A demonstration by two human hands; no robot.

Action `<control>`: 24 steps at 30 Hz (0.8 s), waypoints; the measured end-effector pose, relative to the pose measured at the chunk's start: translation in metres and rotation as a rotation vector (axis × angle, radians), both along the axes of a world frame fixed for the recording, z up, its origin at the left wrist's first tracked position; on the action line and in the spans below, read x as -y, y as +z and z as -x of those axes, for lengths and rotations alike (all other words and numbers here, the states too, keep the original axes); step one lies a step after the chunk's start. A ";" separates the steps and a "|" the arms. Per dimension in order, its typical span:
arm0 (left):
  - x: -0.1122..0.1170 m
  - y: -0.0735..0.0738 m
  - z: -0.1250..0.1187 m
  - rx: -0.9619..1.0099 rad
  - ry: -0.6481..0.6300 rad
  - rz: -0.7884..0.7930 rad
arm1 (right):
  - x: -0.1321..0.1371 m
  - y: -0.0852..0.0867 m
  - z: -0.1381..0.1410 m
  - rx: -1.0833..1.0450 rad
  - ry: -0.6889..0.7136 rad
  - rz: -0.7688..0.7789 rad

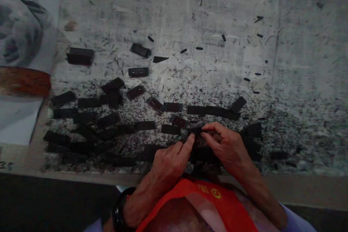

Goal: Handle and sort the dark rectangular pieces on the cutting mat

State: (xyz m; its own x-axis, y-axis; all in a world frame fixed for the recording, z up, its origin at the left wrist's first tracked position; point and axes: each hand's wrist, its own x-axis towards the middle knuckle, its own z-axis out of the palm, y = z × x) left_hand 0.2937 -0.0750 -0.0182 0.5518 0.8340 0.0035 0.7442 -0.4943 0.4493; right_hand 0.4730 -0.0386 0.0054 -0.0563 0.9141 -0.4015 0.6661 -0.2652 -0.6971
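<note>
A small black rectangular piece (194,130) lies on the table between my two hands. My right hand (227,145) pinches its right end between thumb and forefinger. My left hand (174,157) has its index fingertip against the near edge of the same piece, with the other fingers curled in and the thumb hidden. Dark flat pieces (205,154) lie in the shadow between the wrists, too dim to make out singly. Just left of the held piece is another black strip (170,129), and beyond it a piece with a shiny window-like face (178,120).
Many black pieces (84,117) lie in loose rows and piles at left. A thicker block (80,56) sits farther back. Fine black shreds and small slugs (199,48) litter the pale tabletop (174,0). A clear plastic bag (20,25) and a reddish-brown object (24,81) stand at the left edge.
</note>
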 end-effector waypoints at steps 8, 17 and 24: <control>0.001 -0.001 0.000 -0.036 0.014 -0.003 | 0.003 -0.003 0.005 0.067 -0.009 -0.116; 0.001 0.000 -0.003 -0.051 0.023 -0.030 | 0.013 -0.006 0.002 0.297 0.028 -0.335; -0.001 0.003 -0.003 -0.063 0.013 0.045 | 0.037 -0.001 0.002 0.364 0.335 -0.483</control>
